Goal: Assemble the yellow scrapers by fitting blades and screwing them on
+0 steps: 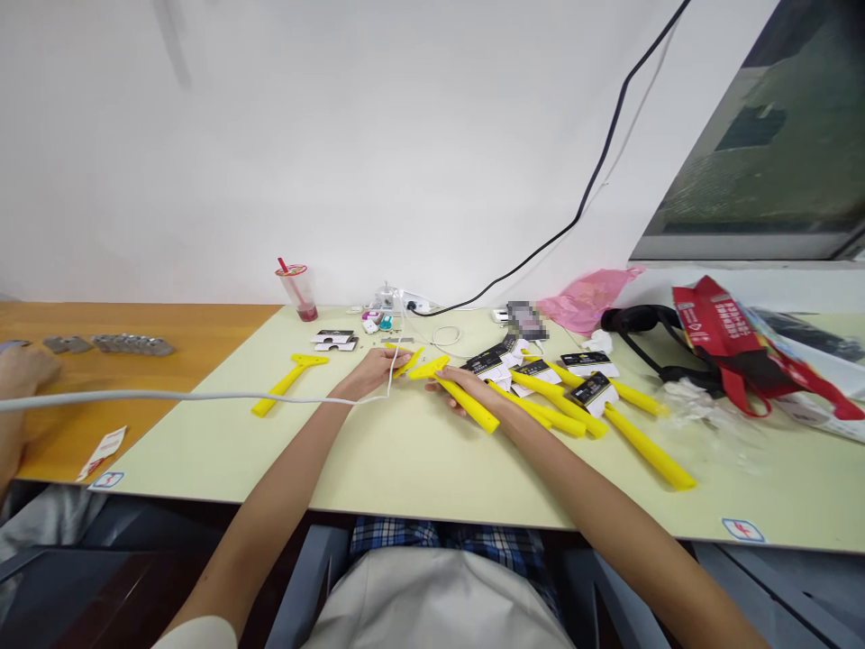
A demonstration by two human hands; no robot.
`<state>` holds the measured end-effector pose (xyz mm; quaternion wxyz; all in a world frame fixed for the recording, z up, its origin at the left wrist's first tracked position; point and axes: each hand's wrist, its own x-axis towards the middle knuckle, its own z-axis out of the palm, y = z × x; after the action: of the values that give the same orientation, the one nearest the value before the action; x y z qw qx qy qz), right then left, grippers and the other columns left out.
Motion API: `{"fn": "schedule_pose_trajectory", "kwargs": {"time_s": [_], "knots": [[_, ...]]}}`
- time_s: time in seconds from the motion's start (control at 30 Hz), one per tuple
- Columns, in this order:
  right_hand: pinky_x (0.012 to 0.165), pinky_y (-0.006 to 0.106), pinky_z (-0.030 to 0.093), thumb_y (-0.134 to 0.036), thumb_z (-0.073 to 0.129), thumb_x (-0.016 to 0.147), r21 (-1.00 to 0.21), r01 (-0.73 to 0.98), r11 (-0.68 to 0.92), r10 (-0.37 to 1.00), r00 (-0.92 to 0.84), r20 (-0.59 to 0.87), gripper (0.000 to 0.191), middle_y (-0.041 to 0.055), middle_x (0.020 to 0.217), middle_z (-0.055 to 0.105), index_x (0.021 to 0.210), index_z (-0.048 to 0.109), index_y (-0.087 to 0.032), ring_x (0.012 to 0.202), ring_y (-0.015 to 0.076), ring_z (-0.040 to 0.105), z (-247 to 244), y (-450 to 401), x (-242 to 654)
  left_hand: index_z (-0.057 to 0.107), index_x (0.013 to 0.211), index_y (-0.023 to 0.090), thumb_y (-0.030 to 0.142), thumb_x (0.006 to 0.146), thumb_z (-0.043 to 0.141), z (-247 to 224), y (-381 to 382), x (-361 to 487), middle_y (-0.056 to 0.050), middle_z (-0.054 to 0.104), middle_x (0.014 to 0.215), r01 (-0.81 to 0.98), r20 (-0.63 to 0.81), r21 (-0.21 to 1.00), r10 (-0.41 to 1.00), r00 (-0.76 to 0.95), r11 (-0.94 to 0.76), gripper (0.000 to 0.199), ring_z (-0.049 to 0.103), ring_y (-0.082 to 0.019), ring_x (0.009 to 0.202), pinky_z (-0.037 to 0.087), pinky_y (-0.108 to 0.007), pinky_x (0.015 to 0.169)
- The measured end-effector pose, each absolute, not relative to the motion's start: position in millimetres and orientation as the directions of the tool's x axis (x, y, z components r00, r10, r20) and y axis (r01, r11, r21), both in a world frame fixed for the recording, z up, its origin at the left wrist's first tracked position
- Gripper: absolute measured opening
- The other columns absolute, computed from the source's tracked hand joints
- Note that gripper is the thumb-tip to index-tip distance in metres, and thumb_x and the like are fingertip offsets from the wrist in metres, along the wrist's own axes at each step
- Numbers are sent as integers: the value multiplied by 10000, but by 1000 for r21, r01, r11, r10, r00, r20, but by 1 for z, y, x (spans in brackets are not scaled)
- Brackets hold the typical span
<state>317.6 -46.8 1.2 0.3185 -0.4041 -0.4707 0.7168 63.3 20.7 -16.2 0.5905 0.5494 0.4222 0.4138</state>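
My right hand is closed round a yellow scraper, its wide head toward the left and its handle slanting toward me. Just left of that head, my left hand pinches a small flat yellow piece. The two hands are close together above the pale table, and a white cable crosses in front of the left fingers. Another yellow scraper lies to the left of my left forearm. Several more yellow scrapers with black and white card sleeves on their heads lie to the right.
Black and white cards and a cup with a straw stand at the back left. A power strip sits by the wall. A pink bag, headphones and a red bag are rightward. A co-worker's hand is far left.
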Motion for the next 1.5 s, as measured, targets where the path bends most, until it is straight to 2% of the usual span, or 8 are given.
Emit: {"fn": "schedule_pose_trajectory", "kwargs": {"time_s": [0.17, 0.37, 0.53, 0.67, 0.87, 1.03, 1.3, 1.5], "knots": [[365, 198, 419, -407, 747, 958, -937, -39, -347, 818, -502, -282, 264, 80, 1047, 815, 1114, 674, -207, 485, 95, 565, 5, -53, 317, 858, 1027, 141, 404, 645, 1023, -14, 7, 87, -138, 824, 1070, -126, -73, 983, 916, 393, 132, 493, 744, -288, 1042, 578, -405, 933], [353, 210, 428, -499, 710, 1012, -940, -57, -336, 856, -436, -279, 296, 76, 1111, 816, 1111, 660, -224, 457, 87, 559, -2, -57, 307, 857, 1047, 132, 434, 719, 977, -15, -6, 103, -142, 829, 1046, -88, -27, 995, 975, 218, 48, 462, 752, -310, 1020, 579, -429, 931], [358, 220, 456, -476, 702, 1026, -944, -106, -313, 899, -353, -258, 271, 88, 1108, 818, 1065, 657, -212, 449, 90, 575, -9, -54, 305, 851, 980, 135, 463, 716, 972, -14, -10, 109, -128, 819, 989, -53, 70, 997, 987, 141, -63, 439, 748, -304, 992, 578, -434, 934], [371, 224, 486, -468, 729, 1013, -946, -134, -294, 918, -316, -240, 267, 86, 1081, 818, 1060, 674, -211, 456, 93, 582, -9, -55, 305, 838, 910, 145, 518, 689, 969, -13, -11, 111, -103, 801, 885, 4, 165, 986, 982, 96, -166, 454, 740, -270, 890, 588, -395, 844], [360, 224, 483, -444, 718, 1018, -955, -133, -267, 935, -278, -223, 231, 60, 1040, 806, 1024, 695, -214, 454, 93, 595, -8, -60, 301, 837, 855, 176, 609, 802, 850, -13, -18, 117, -81, 797, 846, 210, 367, 906, 929, 39, -367, 436, 720, -234, 818, 555, -333, 747], [353, 224, 474, -422, 685, 1026, -960, -166, -227, 957, -223, -187, 207, 40, 1040, 790, 996, 694, -218, 442, 87, 589, -8, -60, 299, 853, 939, 179, 592, 954, 703, -9, -26, 117, -84, 805, 900, 346, 423, 831, 899, 114, -435, 440, 725, -235, 848, 542, -329, 745], [367, 225, 481, -460, 709, 1011, -957, -142, -254, 952, -211, -222, 243, 43, 1036, 788, 992, 687, -219, 446, 87, 585, -8, -58, 301, 845, 1191, 182, 606, 951, 732, -12, -22, 108, -131, 796, 1108, 387, 469, 747, 841, 269, -540, 501, 722, -250, 944, 578, -359, 820], [363, 225, 476, -492, 685, 1030, -958, -156, -239, 948, -252, -196, 264, 33, 1032, 772, 1019, 687, -228, 464, 94, 599, -16, -55, 301, 855, 1191, 199, 613, 976, 712, -7, -14, 97, -95, 769, 944, 439, 519, 639, 776, 359, -631, 488, 693, -233, 870, 564, -361, 810]]}}
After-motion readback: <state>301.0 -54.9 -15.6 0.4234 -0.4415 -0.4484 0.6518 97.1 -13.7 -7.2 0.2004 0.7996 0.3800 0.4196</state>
